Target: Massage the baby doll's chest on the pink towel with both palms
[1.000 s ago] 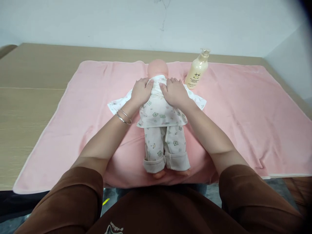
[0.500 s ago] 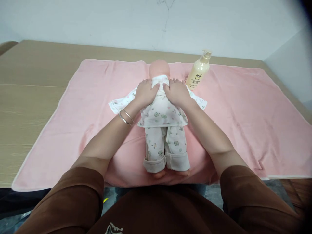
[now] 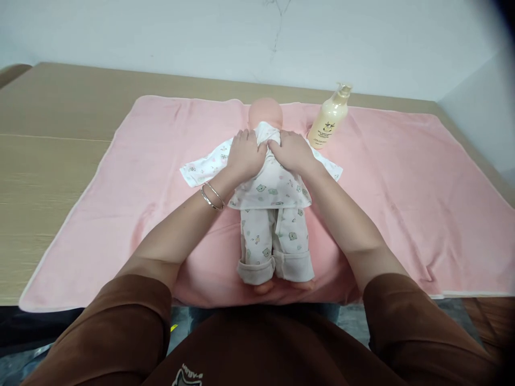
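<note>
A baby doll [image 3: 265, 112] lies face down on a pink blanket [image 3: 132, 161], its head toward the wall. It wears a white printed top [image 3: 273, 185] and matching trousers [image 3: 257, 230] with rolled cuffs; its feet show below them. My left hand [image 3: 246, 155] rests on the left side of the doll's upper back, fingers extended and thumb toward the middle. On the right side of the upper back lies my right hand [image 3: 295, 151], its thumb near the other one. Both palms press on the top and hide part of it.
A cream pump bottle [image 3: 328, 120] leans or stands tilted on the blanket, just beyond the doll's right sleeve. The wooden table [image 3: 52, 118] shows at the left and back. A pale wall [image 3: 201, 43] rises behind it.
My left hand has shifted slightly to the right, nearer the middle of the back. The top's collar is bunched more toward the head. My right hand has barely moved.
</note>
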The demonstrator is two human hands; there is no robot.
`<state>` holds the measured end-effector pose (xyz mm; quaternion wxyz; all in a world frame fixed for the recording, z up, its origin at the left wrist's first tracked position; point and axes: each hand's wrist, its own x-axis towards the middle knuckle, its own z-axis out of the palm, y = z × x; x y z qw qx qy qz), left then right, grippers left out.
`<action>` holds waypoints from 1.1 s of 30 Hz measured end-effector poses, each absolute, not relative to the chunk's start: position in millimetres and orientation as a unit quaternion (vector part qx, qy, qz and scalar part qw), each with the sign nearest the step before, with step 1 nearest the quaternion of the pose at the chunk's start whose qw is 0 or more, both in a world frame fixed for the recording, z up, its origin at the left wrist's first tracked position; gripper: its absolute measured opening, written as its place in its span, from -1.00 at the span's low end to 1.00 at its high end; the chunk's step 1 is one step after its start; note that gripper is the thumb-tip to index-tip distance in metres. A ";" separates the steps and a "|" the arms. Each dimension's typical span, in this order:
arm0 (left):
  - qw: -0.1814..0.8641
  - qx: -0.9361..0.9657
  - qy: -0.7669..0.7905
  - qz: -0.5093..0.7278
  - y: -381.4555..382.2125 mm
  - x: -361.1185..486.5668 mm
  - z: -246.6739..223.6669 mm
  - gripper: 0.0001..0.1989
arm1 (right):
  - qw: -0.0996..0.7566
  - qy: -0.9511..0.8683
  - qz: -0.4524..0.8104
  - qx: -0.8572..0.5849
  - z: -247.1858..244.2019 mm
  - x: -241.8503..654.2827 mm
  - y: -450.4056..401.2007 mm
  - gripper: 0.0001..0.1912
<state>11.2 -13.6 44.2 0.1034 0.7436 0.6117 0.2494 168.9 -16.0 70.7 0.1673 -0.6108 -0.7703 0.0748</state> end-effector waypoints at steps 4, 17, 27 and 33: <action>0.158 0.727 0.619 0.251 0.7 -4.0 51.6 -0.47 | 0.131 -0.777 0.015 -0.615 80.4 151.6 -40.4 -0.42; 0.061 0.756 0.610 0.227 -28.0 16.1 57.3 -0.51 | 0.162 -0.775 0.080 -0.605 69.8 172.1 -16.8 -0.30; 0.070 0.707 0.629 0.315 -13.1 10.4 28.8 -0.56 | 0.086 -0.775 -0.009 -0.626 78.3 144.6 -40.1 -0.37; 0.056 0.735 0.619 0.273 -23.4 14.3 41.4 -0.52 | 0.127 -0.789 0.033 -0.600 69.1 165.9 -20.7 -0.33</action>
